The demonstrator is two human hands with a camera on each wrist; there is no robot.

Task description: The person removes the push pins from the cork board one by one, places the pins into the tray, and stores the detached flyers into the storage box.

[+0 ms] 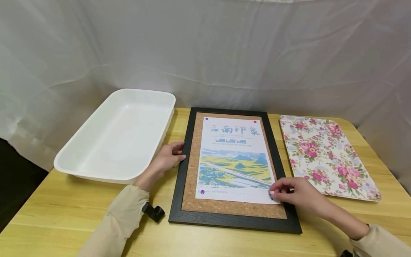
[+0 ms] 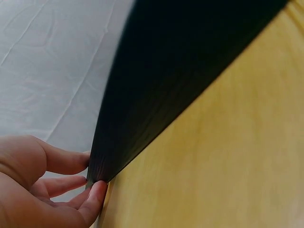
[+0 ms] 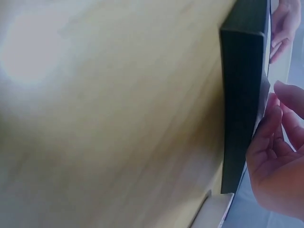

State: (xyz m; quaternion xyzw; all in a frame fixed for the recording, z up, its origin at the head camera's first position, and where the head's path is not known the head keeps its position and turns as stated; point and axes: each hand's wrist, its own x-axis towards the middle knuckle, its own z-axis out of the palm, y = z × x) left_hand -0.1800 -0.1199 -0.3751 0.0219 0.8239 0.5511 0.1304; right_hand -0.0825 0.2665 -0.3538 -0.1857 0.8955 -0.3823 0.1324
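Left hand (image 1: 167,157) steadies the stiff black frame (image 1: 179,178) by its edge; right hand (image 1: 295,194) pinches the thin, easily torn poster (image 1: 236,160) at its corner.

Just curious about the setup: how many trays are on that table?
2. A white tray sits at the table's left, beside the framed cork board; a floral tray lies flat at the right. Nothing seems to hide another.

Wooden table (image 1: 80,214) carries white tub (image 1: 118,135), corkboard (image 1: 231,214), floral tray (image 1: 327,157).
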